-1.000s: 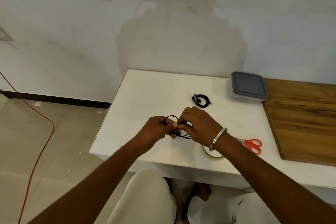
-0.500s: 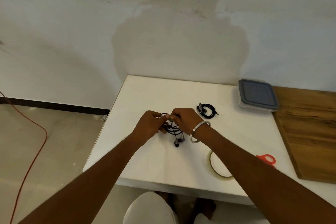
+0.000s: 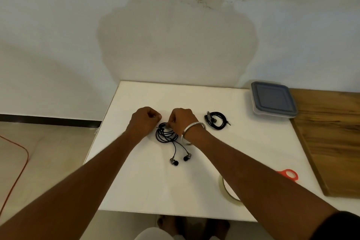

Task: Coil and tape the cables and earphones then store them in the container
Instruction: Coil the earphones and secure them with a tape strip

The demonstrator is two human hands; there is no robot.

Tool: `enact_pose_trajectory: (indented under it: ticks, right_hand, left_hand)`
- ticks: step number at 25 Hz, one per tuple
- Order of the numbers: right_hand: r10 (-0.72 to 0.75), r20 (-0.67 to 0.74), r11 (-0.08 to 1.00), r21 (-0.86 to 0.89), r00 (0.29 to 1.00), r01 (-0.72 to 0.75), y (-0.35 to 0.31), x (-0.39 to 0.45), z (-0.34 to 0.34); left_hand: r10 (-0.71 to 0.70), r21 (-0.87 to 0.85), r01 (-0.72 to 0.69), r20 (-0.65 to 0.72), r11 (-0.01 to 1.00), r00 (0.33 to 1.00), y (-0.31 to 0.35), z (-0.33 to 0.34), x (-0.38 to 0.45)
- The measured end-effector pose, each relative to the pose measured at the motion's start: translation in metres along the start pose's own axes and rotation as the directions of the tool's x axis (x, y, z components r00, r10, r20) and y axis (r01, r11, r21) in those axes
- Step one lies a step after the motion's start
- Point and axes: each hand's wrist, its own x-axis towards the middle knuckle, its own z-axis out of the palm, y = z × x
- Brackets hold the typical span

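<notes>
Black earphones (image 3: pixel 166 135) lie coiled on the white table (image 3: pixel 136 181), their two earbuds (image 3: pixel 174 161) trailing toward me. My right hand (image 3: pixel 182 121), with a metal bangle on the wrist, pinches the top of the coil. Just left of that spot, my left hand (image 3: pixel 145 121) has curled fingers pinching the coil's top edge. A second black cable (image 3: pixel 216 120) lies coiled to the right of my hands. The clear container with a grey lid (image 3: pixel 272 99) is closed at the table's back right.
A tape roll (image 3: pixel 227 191) lies near the front edge, partly under my right forearm. Red scissor handles (image 3: pixel 288 174) show beside it. A wooden board (image 3: pixel 331 132) adjoins the table on the right. An orange cord (image 3: pixel 17 161) runs across the floor at left.
Both hands moved forward and set the earphone coil down on the table; the earbuds now lie flat instead of hanging. The camera tilted, so the table appears lower and closer.
</notes>
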Motion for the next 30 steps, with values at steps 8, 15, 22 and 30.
enact_pose_trajectory:
  ticks: [8,15,22,30]
  right_hand:
    - [0.006,-0.199,0.989,0.148,0.980,0.024,0.053,-0.046,-0.043]
    - [0.088,-0.057,0.996,-0.005,0.995,-0.088,0.126,-0.156,-0.066]
    - [0.158,-0.088,0.986,-0.042,0.983,-0.163,0.138,-0.198,-0.043]
    - [0.186,-0.235,0.982,0.010,0.954,-0.189,0.133,-0.194,-0.036]
  left_hand:
    - [0.263,-0.008,-0.275,-0.262,0.962,0.928,0.003,0.003,-0.032]
    - [0.575,-0.018,-0.579,-0.084,0.815,0.814,0.045,0.083,-0.128]
    - [0.381,0.075,-0.402,0.203,0.913,0.902,0.036,0.133,-0.174]
    - [0.272,0.117,-0.294,0.173,0.949,0.947,0.044,0.130,-0.170]
